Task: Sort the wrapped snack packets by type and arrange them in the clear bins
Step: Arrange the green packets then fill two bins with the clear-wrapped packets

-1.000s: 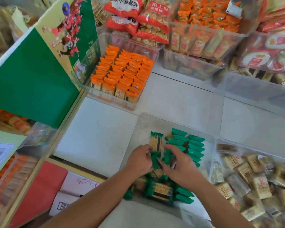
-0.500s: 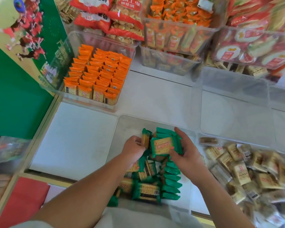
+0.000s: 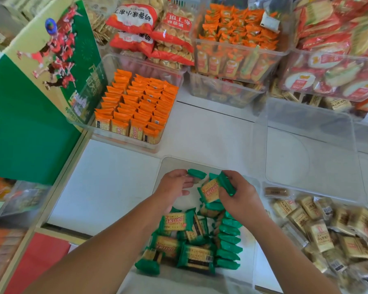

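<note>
Packets in green wrap (image 3: 194, 256) lie jumbled in the near clear bin (image 3: 179, 164), where the right hand (image 3: 240, 200) pinches one and the left hand (image 3: 173, 185) touches another with nearly straight fingers, grip unclear, so a slip could knock the neat row (image 3: 228, 247) over.

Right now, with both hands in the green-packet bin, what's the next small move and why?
Probably stand the green packets held by the right hand on edge at the clear bin's far end, extending the upright row along its right side. That end is mostly bare, and loose packets lie flat nearer.
</note>
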The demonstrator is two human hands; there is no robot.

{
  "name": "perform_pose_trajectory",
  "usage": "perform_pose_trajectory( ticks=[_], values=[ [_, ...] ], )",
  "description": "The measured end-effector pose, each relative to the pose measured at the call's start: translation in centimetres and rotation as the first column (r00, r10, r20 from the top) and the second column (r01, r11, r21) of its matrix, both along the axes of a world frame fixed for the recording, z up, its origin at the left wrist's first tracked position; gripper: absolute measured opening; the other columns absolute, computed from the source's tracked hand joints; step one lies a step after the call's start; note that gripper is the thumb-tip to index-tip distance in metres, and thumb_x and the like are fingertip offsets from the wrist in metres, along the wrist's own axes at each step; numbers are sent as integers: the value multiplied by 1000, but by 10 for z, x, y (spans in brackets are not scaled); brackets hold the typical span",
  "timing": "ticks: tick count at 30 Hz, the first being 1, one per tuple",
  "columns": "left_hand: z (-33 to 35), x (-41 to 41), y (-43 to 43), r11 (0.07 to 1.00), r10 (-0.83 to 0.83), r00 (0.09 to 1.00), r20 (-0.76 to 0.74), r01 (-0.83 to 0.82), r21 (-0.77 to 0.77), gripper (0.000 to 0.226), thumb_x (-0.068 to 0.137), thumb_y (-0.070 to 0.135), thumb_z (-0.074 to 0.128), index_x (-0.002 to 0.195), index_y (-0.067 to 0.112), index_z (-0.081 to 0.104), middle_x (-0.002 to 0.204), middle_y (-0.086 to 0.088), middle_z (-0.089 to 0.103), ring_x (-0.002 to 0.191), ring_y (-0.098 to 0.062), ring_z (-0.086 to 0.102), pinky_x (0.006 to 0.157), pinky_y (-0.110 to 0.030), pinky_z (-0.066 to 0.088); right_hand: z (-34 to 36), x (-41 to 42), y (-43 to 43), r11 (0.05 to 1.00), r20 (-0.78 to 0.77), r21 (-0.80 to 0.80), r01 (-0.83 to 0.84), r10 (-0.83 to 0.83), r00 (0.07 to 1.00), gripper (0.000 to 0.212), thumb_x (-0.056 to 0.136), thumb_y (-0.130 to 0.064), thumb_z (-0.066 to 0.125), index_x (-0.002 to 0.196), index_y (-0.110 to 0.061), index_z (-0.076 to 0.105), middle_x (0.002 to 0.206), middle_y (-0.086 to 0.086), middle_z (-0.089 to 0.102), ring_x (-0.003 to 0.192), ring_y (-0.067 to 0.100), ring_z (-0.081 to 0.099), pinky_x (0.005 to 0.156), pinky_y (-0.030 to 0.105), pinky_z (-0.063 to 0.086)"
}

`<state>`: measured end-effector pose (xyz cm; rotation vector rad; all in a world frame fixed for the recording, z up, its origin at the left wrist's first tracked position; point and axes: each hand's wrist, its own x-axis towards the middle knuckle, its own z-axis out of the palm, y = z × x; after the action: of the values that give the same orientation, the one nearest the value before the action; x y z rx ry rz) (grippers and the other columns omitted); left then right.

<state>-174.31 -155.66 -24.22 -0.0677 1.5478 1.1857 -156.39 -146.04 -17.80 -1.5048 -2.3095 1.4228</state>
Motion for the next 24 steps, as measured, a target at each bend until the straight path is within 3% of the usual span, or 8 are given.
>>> perform_pose_trajectory(
  ticks=[4,8,12,14,16,19,21,24],
  values=[
    [4,2,-5,993,-117,988,-99,115,-27,36,105,8,47,128,27,66,121,4,71,116,-11,61,90,-32,53,7,-12,-2,998,-9,62,-6,7,1000,37,92,-16,64,127,-27,60,111,-8,69,92,12,69,79,31,60],
    [6,4,-11,986,-166,977,-132,162,-36,41,106,7,41,110,39,67,120,10,68,115,-8,58,98,-37,51,8,-32,-10,976,-35,207,-70,79,996,36,90,-13,67,124,-25,61,107,-9,68,89,11,66,75,29,56],
    [3,2,-21,986,-165,974,-153,158,-58,43,107,8,40,109,41,68,116,16,64,104,-3,57,100,-35,50,-19,-50,-15,926,22,298,-233,238,971,32,90,-8,69,121,-15,65,114,1,68,97,22,66,81,30,53],
    [1,2,-26,980,-195,965,-177,184,-75,44,108,6,37,123,36,65,128,9,62,109,-7,57,103,-32,46,-37,-55,-15,902,64,332,-275,269,961,28,91,-10,70,119,-11,66,114,6,67,95,28,67,79,39,56],
    [-4,4,-32,960,-269,938,-220,243,-138,49,106,3,35,147,26,52,151,2,50,130,-13,50,99,-19,39,-52,-58,-15,870,114,387,-307,285,952,23,92,-19,73,112,-9,69,107,7,67,89,30,66,70,42,57],
    [-12,14,-50,858,-508,813,-286,447,-254,55,102,1,41,154,17,44,155,-3,45,128,-13,47,88,-11,38,-71,-57,-13,743,229,545,-389,314,921,24,82,-25,85,94,-9,72,91,6,64,81,31,63,63,39,54],
    [-17,23,-64,738,-675,650,-349,582,-343,53,96,5,55,148,17,51,148,-5,53,129,-20,52,95,-20,41,-75,-55,-11,625,288,646,-439,333,898,26,74,-25,90,83,-8,71,82,8,62,71,31,60,59,37,51],
    [-25,34,-85,635,-767,447,-461,630,-447,41,90,13,66,131,17,64,133,-2,59,125,-24,54,101,-32,47,-75,-52,-10,582,291,688,-434,327,899,27,73,-23,91,82,-8,71,80,8,60,69,31,59,54,36,48]
  ],
)
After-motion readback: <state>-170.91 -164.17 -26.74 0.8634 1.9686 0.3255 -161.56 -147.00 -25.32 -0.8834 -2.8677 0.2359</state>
